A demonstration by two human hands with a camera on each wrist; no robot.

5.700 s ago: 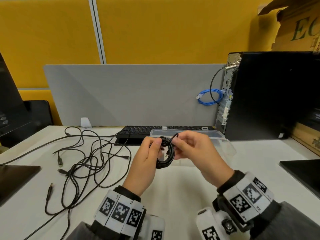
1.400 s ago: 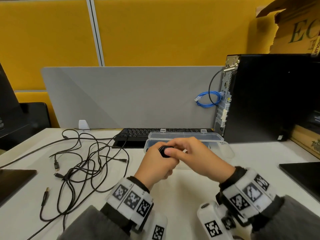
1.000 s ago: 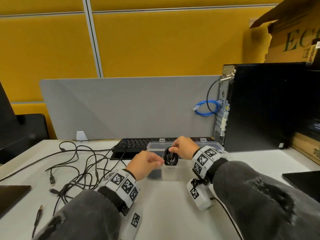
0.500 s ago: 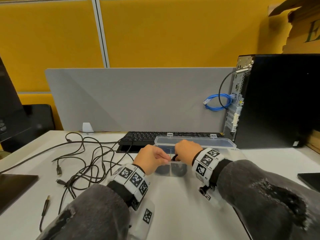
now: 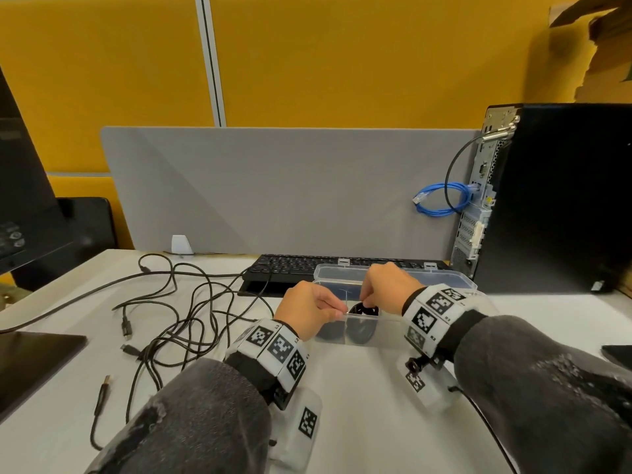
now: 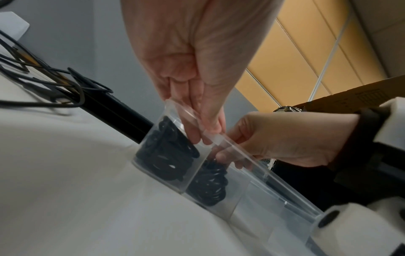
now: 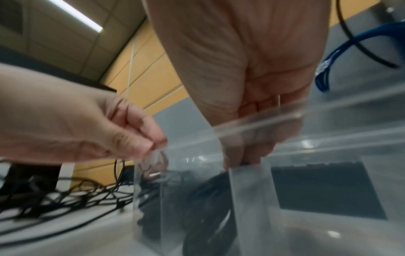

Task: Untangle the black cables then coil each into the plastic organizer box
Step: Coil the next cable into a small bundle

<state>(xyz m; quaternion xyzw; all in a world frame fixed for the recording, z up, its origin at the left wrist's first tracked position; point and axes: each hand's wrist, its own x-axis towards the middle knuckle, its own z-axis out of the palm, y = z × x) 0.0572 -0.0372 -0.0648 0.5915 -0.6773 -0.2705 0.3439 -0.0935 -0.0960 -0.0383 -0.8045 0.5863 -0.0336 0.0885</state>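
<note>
Pinching the near rim of the box (image 5: 386, 331) with the left hand (image 5: 307, 311), finger and thumb tight on the thin clear wall. Reaching down inside with the right hand (image 5: 390, 285), fingers (image 7: 241, 152) curled on top of the second coil (image 6: 208, 183); hard to tell whether gripping it or just pushing it down. Sits in the second slot from the left end, just beside the first coil (image 6: 166, 152), with only a thin clear wall between the two. Looks light, soft and bendy, but springy too, so likely to pop open when let go. Best to hold across all the loops at once, not by one loop, and to press it low in the slot before letting go. As for the box: hard, smooth, see-through plastic, very light, probably quick to slide on the smooth white bench (image 5: 342, 422), so good to keep a hand on the rim. Lid (image 5: 393, 278) open, lying behind. More to do on the left: a tangle (image 5: 178, 319) of thin, round, black, rubbery cords, looped over each other on the bench. Small hard plugs (image 5: 106, 381) at the ends. Best to take one by its plug and pull gently, never hard, or knots may get tighter.
</note>
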